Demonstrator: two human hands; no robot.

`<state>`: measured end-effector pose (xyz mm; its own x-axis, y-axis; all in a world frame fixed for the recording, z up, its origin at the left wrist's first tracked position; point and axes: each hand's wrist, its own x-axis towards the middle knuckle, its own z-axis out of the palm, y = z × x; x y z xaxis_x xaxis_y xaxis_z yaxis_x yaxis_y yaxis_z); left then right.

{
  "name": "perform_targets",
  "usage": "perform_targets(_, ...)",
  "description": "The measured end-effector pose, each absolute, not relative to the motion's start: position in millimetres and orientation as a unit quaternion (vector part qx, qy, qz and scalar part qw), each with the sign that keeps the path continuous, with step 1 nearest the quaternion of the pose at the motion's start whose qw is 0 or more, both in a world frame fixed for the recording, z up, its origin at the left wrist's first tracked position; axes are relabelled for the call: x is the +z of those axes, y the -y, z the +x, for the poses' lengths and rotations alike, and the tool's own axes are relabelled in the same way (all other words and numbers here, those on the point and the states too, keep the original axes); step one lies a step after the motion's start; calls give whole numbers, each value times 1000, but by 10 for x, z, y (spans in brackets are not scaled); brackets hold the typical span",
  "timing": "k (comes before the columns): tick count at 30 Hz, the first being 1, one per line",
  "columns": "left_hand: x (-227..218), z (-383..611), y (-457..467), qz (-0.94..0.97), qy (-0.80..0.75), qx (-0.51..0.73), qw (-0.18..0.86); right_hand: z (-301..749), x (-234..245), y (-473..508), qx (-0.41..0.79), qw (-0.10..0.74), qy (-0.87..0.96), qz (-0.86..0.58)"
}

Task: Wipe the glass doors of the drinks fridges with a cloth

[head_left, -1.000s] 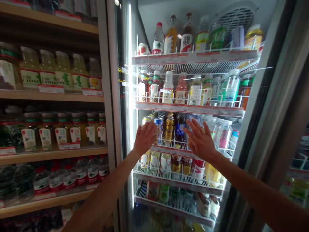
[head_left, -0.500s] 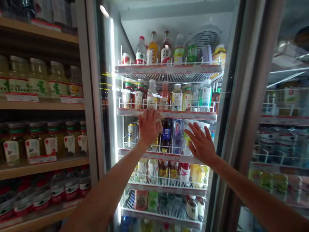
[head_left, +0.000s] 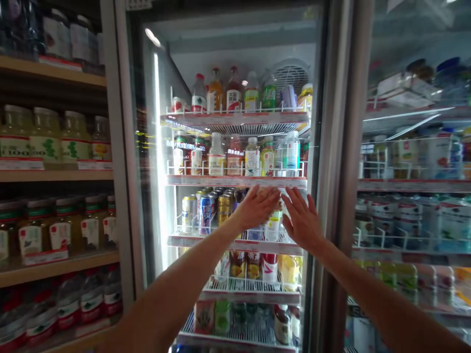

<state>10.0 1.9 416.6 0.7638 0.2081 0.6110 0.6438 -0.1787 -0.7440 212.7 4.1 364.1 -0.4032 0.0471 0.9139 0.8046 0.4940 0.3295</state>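
Both my arms reach up to a lit drinks fridge (head_left: pixel 235 49). My left hand (head_left: pixel 257 207) lies flat with fingers stretched to the right, in front of the third wire shelf (head_left: pixel 206 240), just right of a row of cans (head_left: pixel 206 212). My right hand (head_left: pixel 302 220) is open beside it, fingers spread upward, close to the fridge's right door post (head_left: pixel 333 196). A small white bottle (head_left: pixel 274 224) shows between the two hands. Neither hand holds anything. Whether the palms press on glass I cannot tell.
Wire shelves above and below carry several bottles (head_left: pixel 235 95). Wooden shelves (head_left: pixel 55 174) with juice bottles stand at the left. A second glass-door fridge (head_left: pixel 412 186) with drinks is at the right.
My left hand has moved right from the cans to sit beside my right hand. The view has drawn back, and the fridge now sits further left in the picture.
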Motion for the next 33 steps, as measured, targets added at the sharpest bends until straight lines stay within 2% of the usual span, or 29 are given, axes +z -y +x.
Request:
perform_targets(2,4202,173,-38,-753,269,-178,574,2161,3660,-46,-414,468,725,-290)
perform_targets(5,4388,260,-77,-683,371,-293,557,2215,3695,-55,-421,480,716,-282)
perform_targets(7,4456,324,-95,-661,397,-319,552,2255,3712,-60,-419,486,714,-278)
perform_targets(11,4494,347,-126,-755,254,-157,584,2332,3730,-60,-412,496,717,-266)
perform_targets(12,4537,319,-135,-758,245,-148,586,2347,3736,-58,-410,500,715,-266)
perform_targets(17,4760,188,-150,-626,399,-333,582,2365,3774,-49,-410,512,708,-264)
perform_targets(22,4675,71,-103,-730,242,-152,620,2288,3840,-57,-413,516,707,-252)
perform_targets(23,4702,1,-95,-726,255,-164,618,2265,3857,-57,-410,514,710,-252)
perform_targets(28,4862,-380,-46,-564,451,-402,563,2122,3936,-56,-407,515,713,-245)
perform_targets(30,4810,-461,-17,-600,429,-365,568,2052,3958,-60,-407,516,715,-236)
perform_targets(33,4761,-614,26,-705,342,-224,579,1943,3994,-74,-408,514,721,-224)
